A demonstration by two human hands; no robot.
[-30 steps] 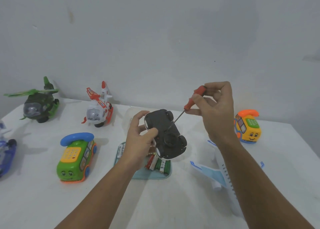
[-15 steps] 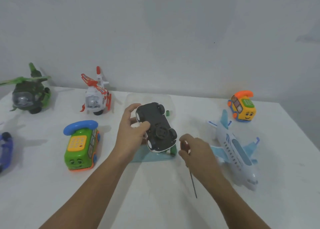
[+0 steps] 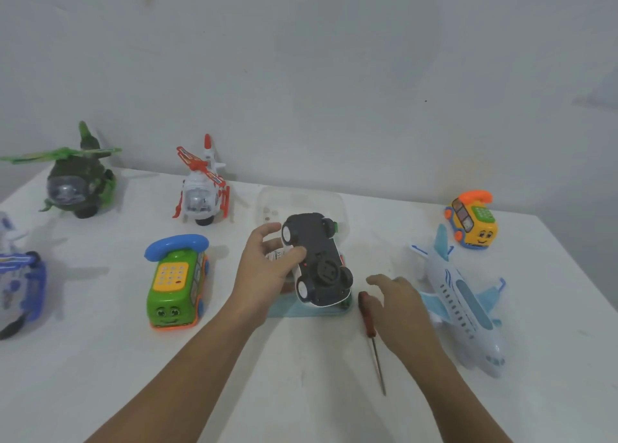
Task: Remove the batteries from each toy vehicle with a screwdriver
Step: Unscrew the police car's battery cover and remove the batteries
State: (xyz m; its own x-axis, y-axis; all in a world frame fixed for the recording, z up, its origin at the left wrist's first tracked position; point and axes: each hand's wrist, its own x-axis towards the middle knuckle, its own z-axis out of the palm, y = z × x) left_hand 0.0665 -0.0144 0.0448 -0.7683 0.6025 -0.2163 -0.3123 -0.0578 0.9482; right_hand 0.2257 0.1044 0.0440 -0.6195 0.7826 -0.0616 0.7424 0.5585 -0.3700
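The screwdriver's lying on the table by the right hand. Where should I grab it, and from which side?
Grip the screwdriver by its red handle, the thick far end beside the tray; the thin shaft points toward you. Come down from the right, where the open right hand is closest.

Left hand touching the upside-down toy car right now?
Touching. The head view shows the left hand gripping the toy car: the thumb lies across its dark underside and the fingers curl round its far side.
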